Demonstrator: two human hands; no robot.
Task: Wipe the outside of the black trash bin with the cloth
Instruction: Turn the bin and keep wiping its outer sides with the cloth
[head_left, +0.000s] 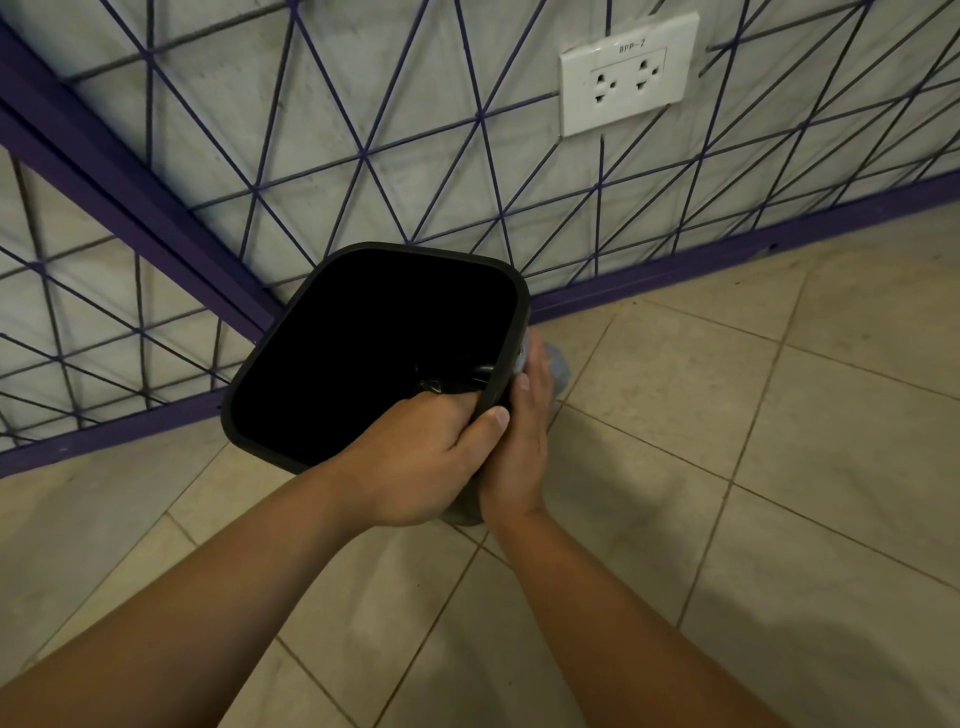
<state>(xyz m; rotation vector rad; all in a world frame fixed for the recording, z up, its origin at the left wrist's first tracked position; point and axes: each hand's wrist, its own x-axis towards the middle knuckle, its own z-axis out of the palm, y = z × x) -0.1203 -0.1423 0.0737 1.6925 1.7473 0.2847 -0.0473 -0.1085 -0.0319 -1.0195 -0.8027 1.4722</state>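
The black trash bin (311, 332) is tilted toward the wall corner, its dark open mouth facing me. My left hand (415, 457) grips its near rim, fingers curled inside and thumb outside. My right hand (524, 441) lies flat against the bin's right outer side, pressing a grey cloth (558, 366) onto it. Only a bit of the cloth shows past my fingertips. The bin's lower body is hidden behind my hands.
A purple wire-grid panel (363, 156) stands along the grey wall behind the bin, with a thick purple frame bar (119, 192) at the left. A white double socket (626, 75) sits on the wall. Beige floor tiles (753, 441) spread to the right and toward me.
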